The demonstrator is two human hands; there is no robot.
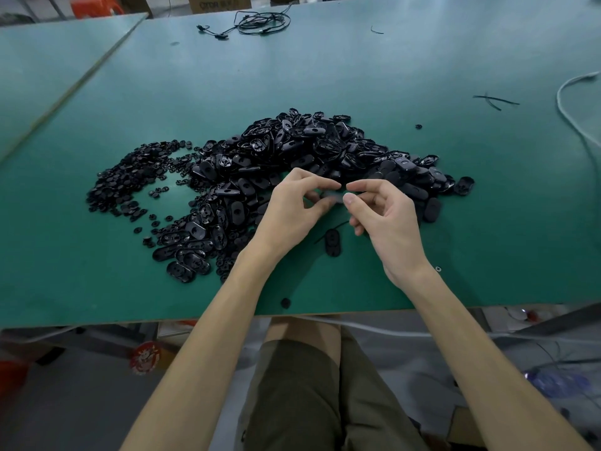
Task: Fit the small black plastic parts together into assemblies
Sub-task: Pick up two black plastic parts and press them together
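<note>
**Black plastic parts (292,151) heaped on the desk (422,60), with both grips meeting just before them**

Head view. The black plastic parts lie in a broad heap across the middle of the green desk. Oval shells make up its centre and right. A looser spread of small round pieces (130,177) curves away on the left. The left grip (296,206) and the right grip (387,222) are raised over the near edge of the heap, overlapping it in the picture. Their fingertips almost touch one another. The left grip is curled, its thumb and forefinger pinching a small blurred piece (331,197), pale grey and too smeared to identify. The right grip is also curled. Its thumb and forefinger tips are drawn close together at the other end of that piece, and its remaining fingers are bent loosely beneath. Whether the right grip actually grasps the piece cannot be told.

Below the two grips a single oval shell (332,243) lies flat on the desk, apart from the heap, with a thin black strand beside it. One round piece (285,302) sits alone near the desk's front edge, between the forearms.

At the far edge lies a tangle of black cable (260,22). A white cable (572,102) loops along the right side, and loose black strands (494,100) lie to its left.
</note>
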